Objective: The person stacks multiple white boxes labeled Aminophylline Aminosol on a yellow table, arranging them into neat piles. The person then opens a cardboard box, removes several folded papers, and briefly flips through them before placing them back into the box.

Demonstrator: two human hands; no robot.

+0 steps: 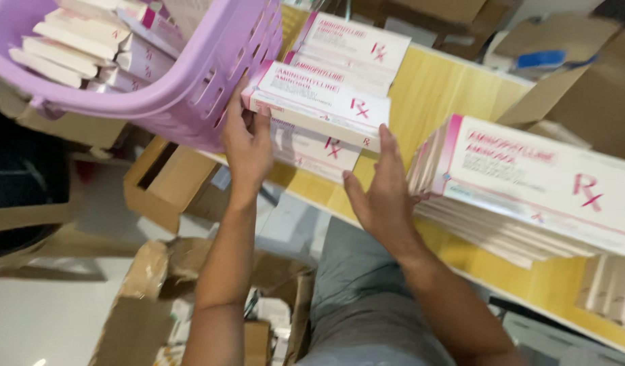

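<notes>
My left hand (248, 146) grips the left end of a stack of flat white and pink medicine boxes (322, 102) on the yellow wooden table (427, 88). Fingers curl over the top box's near corner. My right hand (383, 186) is spread, palm pressed against the right end of the same stack, just below the top box. A lilac plastic basket (211, 61) holding several more of these boxes hangs tilted at the upper left, touching the stack's left side.
A second, taller stack of the same boxes (529, 190) sits at the table's right. Open cardboard cartons (167, 179) lie on the floor below and behind the table (583, 88). My grey trouser leg (356, 298) is under the table edge.
</notes>
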